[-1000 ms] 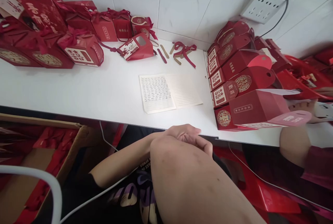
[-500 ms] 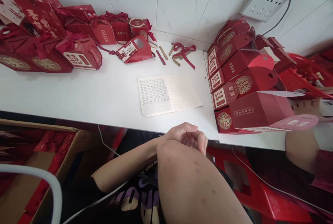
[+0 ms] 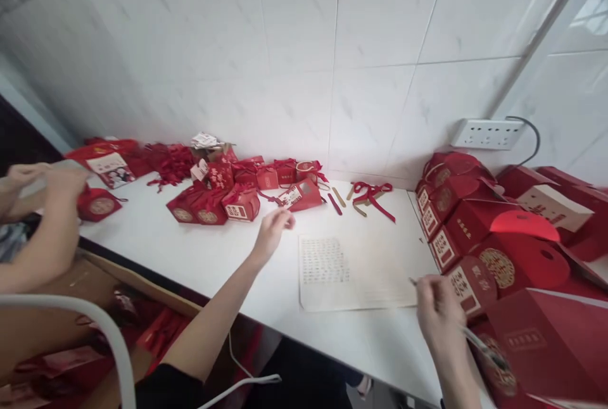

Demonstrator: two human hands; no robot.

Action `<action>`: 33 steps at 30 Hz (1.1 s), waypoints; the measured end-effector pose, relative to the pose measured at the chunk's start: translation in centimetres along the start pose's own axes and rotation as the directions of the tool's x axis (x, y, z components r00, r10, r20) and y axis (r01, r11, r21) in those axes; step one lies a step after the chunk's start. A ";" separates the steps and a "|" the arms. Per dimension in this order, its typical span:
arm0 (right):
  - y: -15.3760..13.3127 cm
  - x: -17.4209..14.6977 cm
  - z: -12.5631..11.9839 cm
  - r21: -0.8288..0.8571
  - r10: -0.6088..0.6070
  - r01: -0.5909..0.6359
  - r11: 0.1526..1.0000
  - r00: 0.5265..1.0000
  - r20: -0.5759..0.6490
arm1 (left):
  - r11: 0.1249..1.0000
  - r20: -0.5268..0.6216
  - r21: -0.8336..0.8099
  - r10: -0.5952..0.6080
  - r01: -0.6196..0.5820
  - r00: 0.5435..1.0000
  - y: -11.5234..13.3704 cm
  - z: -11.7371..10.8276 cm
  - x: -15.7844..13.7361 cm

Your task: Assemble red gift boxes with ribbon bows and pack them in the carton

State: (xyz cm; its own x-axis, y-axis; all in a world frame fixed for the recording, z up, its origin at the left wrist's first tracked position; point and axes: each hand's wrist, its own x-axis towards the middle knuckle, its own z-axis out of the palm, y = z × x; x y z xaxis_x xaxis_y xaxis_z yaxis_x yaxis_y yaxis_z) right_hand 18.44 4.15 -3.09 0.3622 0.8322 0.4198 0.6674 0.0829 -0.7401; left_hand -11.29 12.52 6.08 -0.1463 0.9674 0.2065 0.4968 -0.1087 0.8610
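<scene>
My left hand (image 3: 272, 232) reaches out, fingers loosely open and empty, toward the small red folded-card gift box (image 3: 242, 204) far left on the white table (image 3: 190, 251). My right hand (image 3: 437, 314) pinches a thin pen-like stick (image 3: 479, 344) near the open lined paper sheet (image 3: 351, 273). I judge the box light and crushable, best held by its side walls.

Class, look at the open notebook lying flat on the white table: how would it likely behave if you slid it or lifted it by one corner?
The notebook looks thin and lies flat, so it would probably slide easily on the table. Lifted by one corner, its pages would likely droop.

Left hand (image 3: 272, 230) hovers open over the table (image 3: 199, 251); right hand (image 3: 437, 312) grips a pen (image 3: 479, 344) beside the notebook (image 3: 354, 271).
</scene>
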 end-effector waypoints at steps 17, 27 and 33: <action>6.8 0.8 3.4 -0.201 -0.233 0.210 0.957 0.967 -0.103 | 0.697 -0.284 0.651 -0.144 0.301 0.948 -9.1 -8.1 9.6; -7.4 -4.3 5.4 0.167 -0.096 0.071 0.983 0.985 0.145 | 0.834 0.587 0.402 0.082 -0.378 0.805 -7.0 -9.1 -0.5; -13.5 -4.5 10.6 0.336 -0.126 -0.026 0.941 0.897 0.424 | 0.962 0.514 0.122 0.148 -0.243 0.845 -7.8 -10.0 -4.1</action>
State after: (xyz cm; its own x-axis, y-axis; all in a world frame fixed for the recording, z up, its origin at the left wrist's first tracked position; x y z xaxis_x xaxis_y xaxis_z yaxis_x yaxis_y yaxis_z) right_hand 0.84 5.11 -0.56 -0.0357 0.9684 0.2470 0.3999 0.2403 -0.8845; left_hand -23.09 7.09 3.15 0.3902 0.9186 0.0631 0.6177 -0.3120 0.7218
